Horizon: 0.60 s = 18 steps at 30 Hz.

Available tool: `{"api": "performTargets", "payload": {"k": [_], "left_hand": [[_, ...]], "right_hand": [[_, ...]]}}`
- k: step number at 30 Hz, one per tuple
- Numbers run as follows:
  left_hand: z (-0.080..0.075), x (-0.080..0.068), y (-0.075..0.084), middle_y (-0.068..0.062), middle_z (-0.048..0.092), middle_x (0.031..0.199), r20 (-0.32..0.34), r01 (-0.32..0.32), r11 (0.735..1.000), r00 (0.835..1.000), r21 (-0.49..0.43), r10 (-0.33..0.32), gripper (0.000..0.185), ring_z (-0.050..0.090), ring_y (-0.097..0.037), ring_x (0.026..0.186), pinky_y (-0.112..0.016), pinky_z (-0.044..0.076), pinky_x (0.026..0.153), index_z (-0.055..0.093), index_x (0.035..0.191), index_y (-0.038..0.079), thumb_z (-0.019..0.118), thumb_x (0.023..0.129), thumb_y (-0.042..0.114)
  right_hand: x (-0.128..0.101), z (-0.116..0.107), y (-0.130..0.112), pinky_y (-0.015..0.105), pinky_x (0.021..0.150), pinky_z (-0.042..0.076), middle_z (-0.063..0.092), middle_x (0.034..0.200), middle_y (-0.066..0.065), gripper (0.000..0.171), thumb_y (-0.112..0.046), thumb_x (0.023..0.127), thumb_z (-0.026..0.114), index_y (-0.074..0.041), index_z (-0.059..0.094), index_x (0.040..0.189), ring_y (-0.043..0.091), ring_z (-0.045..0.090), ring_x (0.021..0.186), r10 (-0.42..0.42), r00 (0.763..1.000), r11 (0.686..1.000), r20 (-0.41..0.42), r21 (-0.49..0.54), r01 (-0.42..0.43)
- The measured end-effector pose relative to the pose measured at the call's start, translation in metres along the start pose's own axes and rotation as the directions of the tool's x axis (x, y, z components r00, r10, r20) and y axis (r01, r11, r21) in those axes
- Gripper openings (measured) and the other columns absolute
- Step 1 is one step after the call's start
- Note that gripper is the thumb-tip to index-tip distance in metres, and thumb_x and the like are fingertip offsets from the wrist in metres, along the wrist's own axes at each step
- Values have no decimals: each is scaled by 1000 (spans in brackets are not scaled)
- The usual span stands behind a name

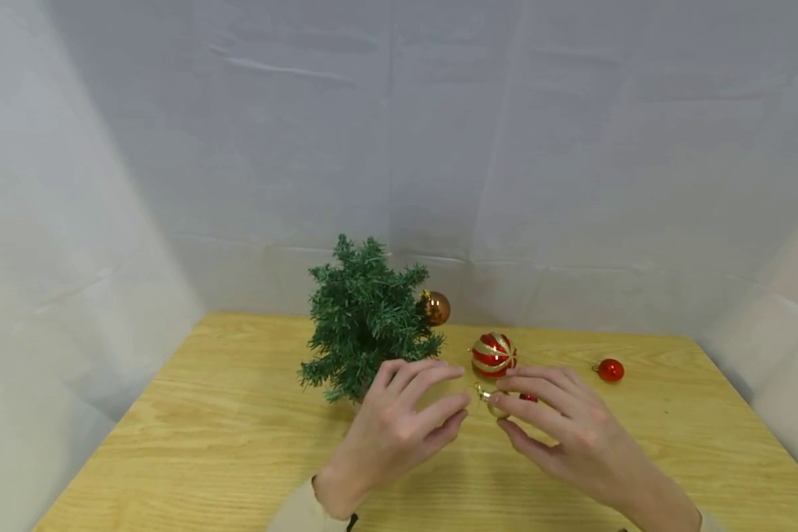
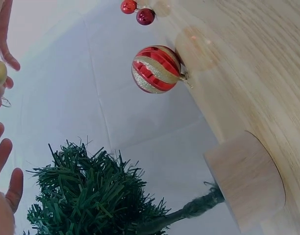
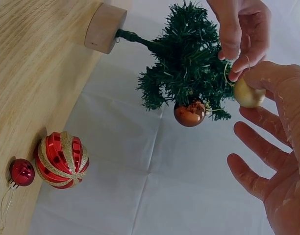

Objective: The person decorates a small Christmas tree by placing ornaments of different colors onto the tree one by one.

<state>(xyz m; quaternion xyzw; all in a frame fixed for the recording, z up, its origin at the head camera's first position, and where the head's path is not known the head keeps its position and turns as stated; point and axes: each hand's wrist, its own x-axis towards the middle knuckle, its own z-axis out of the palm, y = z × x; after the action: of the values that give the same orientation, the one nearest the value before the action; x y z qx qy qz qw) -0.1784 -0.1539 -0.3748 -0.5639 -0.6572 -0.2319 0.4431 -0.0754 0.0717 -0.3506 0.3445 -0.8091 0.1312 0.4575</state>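
Hands: both hover just above the wooden table [image 1: 206, 414], fingertips nearly meeting in front of the person.
Right hand [image 1: 558, 428]: pinches a small gold bauble [image 3: 248, 93] between thumb and forefinger; the other fingers are spread loosely.
Left hand [image 1: 399, 421]: its thumb and forefinger nip the thin hanging loop [image 3: 227, 73] of that gold bauble, just beside the right fingertips.
Gold bauble's place: held off the table between the two hands, just in front of the tree.
Small red bauble [image 1: 528, 397]: peeks out from behind the right fingers.
Striped bauble [image 1: 493, 354]: red with glittery gold bands, lying on the table just beyond the hands.
Miniature Christmas tree [image 1: 366, 318]: stands on a round wooden base [image 2: 245, 178], to the left of the striped bauble.
Copper bauble [image 1: 436, 307]: hangs from a right-hand branch of the tree.
Second small red bauble [image 1: 609, 369]: lies on the table well to the right.
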Motion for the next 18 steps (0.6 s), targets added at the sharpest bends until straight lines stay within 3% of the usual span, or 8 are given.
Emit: {"api": "performTargets", "payload": {"k": [4, 8, 18], "left_hand": [[0, -1, 0, 0, 70, 124, -3, -3, 1000, 1000, -9, 3, 8, 65, -18, 115, -35, 50, 88, 76, 93, 22, 69, 96, 22], [-1, -2, 1, -1, 70, 123, -22, -5, 1000, 1000, -14, 5, 5, 66, -18, 114, -34, 50, 88, 76, 92, 21, 72, 93, 21], [-2, -1, 3, -2, 71, 122, -62, 9, 997, 998, -80, -14, 4, 66, -18, 111, -33, 51, 89, 75, 90, 18, 76, 86, 17]], "right_hand": [[0, 0, -2, 26, 94, 48, 75, 107, 2, 31, -34, 106, 54, -13, 78, 105, 23, 67, 102, 6, 1000, 1000, 7, 3, -6], [-1, -1, -2, 23, 94, 49, 73, 108, 4, 27, -30, 105, 55, -13, 77, 105, 22, 67, 99, 13, 1000, 1000, 8, 14, -13], [-5, 1, -1, 10, 71, 48, 61, 99, -1, 17, -19, 100, 54, -12, 66, 90, 6, 57, 80, 54, 997, 992, 50, 115, -60]]}}
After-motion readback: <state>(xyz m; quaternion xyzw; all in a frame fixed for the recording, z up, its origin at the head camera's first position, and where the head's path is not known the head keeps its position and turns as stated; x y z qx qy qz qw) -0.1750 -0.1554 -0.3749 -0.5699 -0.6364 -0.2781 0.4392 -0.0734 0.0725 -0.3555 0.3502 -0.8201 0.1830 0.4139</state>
